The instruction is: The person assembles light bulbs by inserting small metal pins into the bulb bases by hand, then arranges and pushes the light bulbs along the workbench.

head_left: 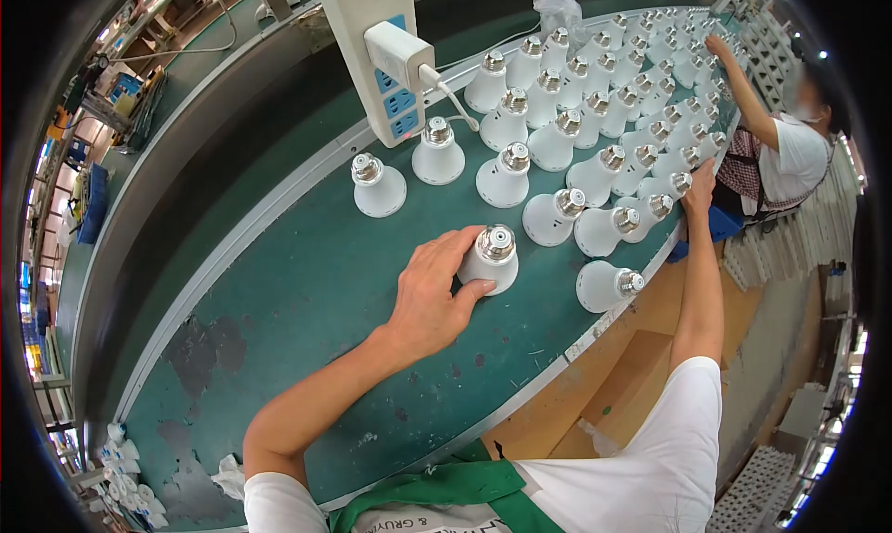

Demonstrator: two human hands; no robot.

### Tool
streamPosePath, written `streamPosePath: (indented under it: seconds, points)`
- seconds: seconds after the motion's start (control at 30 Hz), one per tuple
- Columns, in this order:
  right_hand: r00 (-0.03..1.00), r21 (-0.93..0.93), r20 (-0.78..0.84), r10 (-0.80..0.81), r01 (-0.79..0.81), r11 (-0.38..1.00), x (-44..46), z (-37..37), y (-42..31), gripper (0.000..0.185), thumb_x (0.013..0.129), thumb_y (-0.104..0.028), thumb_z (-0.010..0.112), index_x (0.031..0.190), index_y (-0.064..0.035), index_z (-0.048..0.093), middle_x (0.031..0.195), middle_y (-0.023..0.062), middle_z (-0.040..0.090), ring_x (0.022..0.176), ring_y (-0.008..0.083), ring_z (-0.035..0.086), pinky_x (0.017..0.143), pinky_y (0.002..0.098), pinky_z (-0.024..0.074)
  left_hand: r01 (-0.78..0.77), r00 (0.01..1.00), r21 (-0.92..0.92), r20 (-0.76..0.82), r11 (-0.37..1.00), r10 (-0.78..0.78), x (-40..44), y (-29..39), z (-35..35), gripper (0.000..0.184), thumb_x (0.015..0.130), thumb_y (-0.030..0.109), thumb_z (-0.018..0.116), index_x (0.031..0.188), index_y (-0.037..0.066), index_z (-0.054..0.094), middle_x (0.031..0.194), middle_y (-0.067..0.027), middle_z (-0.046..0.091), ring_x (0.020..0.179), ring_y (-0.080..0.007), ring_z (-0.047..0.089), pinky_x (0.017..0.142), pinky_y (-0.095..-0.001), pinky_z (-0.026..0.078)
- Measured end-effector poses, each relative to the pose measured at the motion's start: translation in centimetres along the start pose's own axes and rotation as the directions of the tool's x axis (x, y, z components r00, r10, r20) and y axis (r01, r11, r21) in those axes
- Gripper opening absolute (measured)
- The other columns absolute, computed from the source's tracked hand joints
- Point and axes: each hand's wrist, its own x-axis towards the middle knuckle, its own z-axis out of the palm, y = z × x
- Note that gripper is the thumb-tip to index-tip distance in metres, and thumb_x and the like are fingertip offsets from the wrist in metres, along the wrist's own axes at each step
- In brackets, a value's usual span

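My left hand (435,287) is wrapped round a white bulb (491,269), which stands on the green table (307,301) with its silver screw cap up. My right hand (699,191) reaches to the table's right edge, beside the outermost bulbs of a large group; its fingers are partly hidden, and whether it grips a bulb is unclear. Several white bulbs (553,147) stand in loose rows from the middle to the far end. One bulb (599,286) is by itself near the front edge, right of my left hand.
A white power strip (358,40) with a plugged-in charger (398,53) rises behind the bulbs. A co-worker (790,152) sits at the right, one arm over the far bulbs. Crumpled plastic (229,477) and small white parts (125,477) are at lower left. A cardboard box (632,370) is below.
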Motion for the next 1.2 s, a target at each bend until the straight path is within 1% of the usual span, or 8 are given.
streamPosePath:
  seconds: [0.13,0.23,0.53,0.77,0.87,0.93,1.03,1.2]
  points:
    - [1.0,-0.014,0.003,0.016,-0.016,1.0,-0.2,-0.3,-0.4,0.086,0.085,-0.035,0.057,0.143,0.0053,0.01,0.145,0.0239,0.028,0.135,0.0391,0.025,0.108,0.0448,0.0272,-0.013,1.0,-0.046,-0.004,0.999,0.013,0.1,0.1,0.0,0.057,0.073,0.01,0.073,0.124,-0.001,0.05,0.119,-0.0177,0.057,0.107,-0.0324,0.056,0.09,-0.0381,0.045]
    - [1.0,-0.027,0.002,0.002,-0.002,1.0,0.0,-0.1,-0.1,0.087,0.084,-0.035,0.058,0.144,0.0044,0.01,0.146,0.0229,0.027,0.135,0.0385,0.024,0.109,0.0443,0.0266,-0.041,0.999,-0.02,0.002,0.999,0.042,0.2,0.5,-0.3,0.058,0.072,0.01,0.074,0.124,-0.002,0.05,0.119,-0.0187,0.057,0.108,-0.0328,0.055,0.09,-0.0383,0.045]
    - [1.0,0.002,0.006,0.022,-0.022,1.0,-0.3,-0.5,-0.7,0.087,0.084,-0.034,0.058,0.143,0.0058,0.009,0.145,0.024,0.028,0.135,0.0385,0.025,0.108,0.044,0.0275,-0.1,0.994,0.038,-0.034,0.994,0.102,0.4,0.5,-0.1,0.056,0.072,0.014,0.075,0.12,-0.001,0.052,0.108,-0.0156,0.06,0.094,-0.0292,0.057,0.083,-0.0378,0.046]
    - [0.999,-0.008,0.018,0.03,-0.03,1.0,-0.7,-1.1,-1.4,0.086,0.085,-0.032,0.058,0.143,0.0067,0.009,0.144,0.0248,0.029,0.134,0.0389,0.025,0.108,0.0439,0.0277,-0.11,0.993,0.094,-0.042,0.99,0.114,0.6,1.1,-0.3,0.054,0.069,0.014,0.077,0.116,0.0,0.054,0.104,-0.014,0.06,0.091,-0.0286,0.057,0.08,-0.0377,0.046]
    - [1.0,-0.032,-0.019,-0.007,0.006,0.999,-0.4,-0.4,-0.7,0.086,0.084,-0.036,0.057,0.142,0.0074,0.01,0.144,0.025,0.03,0.133,0.0394,0.028,0.107,0.0448,0.0293,-0.117,0.991,0.114,-0.048,0.987,0.123,0.7,1.1,-0.2,0.052,0.068,0.013,0.077,0.113,0.001,0.055,0.104,-0.0133,0.06,0.091,-0.0286,0.057,0.08,-0.0377,0.046]
    - [1.0,-0.028,0.012,0.015,-0.015,1.0,-0.5,-0.6,-1.1,0.087,0.083,-0.039,0.056,0.142,0.0077,0.011,0.143,0.0253,0.031,0.132,0.0397,0.029,0.105,0.0455,0.0306,-0.128,0.99,0.12,-0.041,0.985,0.133,0.8,1.0,-0.1,0.051,0.068,0.011,0.077,0.113,0.001,0.055,0.104,-0.013,0.06,0.091,-0.0287,0.057,0.08,-0.0375,0.046]
    - [0.998,-0.053,0.006,0.064,-0.063,0.997,-1.1,-1.4,-1.9,0.087,0.082,-0.042,0.053,0.142,0.0079,0.013,0.141,0.0252,0.034,0.13,0.0387,0.032,0.103,0.049,0.032,-0.15,0.988,0.091,-0.033,0.984,0.154,0.9,-0.1,0.6,0.05,0.068,0.01,0.076,0.113,0.002,0.055,0.105,-0.0132,0.06,0.092,-0.0288,0.057,0.081,-0.0367,0.046]
    - [0.996,-0.013,-0.037,0.081,-0.081,0.997,-1.7,-1.8,-2.6,0.085,0.083,-0.041,0.052,0.143,0.0058,0.014,0.144,0.0228,0.031,0.134,0.0355,0.028,0.105,0.0505,0.0276,-0.028,0.994,-0.04,0.101,0.999,0.032,0.6,-1.4,1.5,0.053,0.067,0.002,0.075,0.115,0.005,0.054,0.113,-0.0142,0.057,0.1,-0.029,0.058,0.086,-0.0359,0.047]
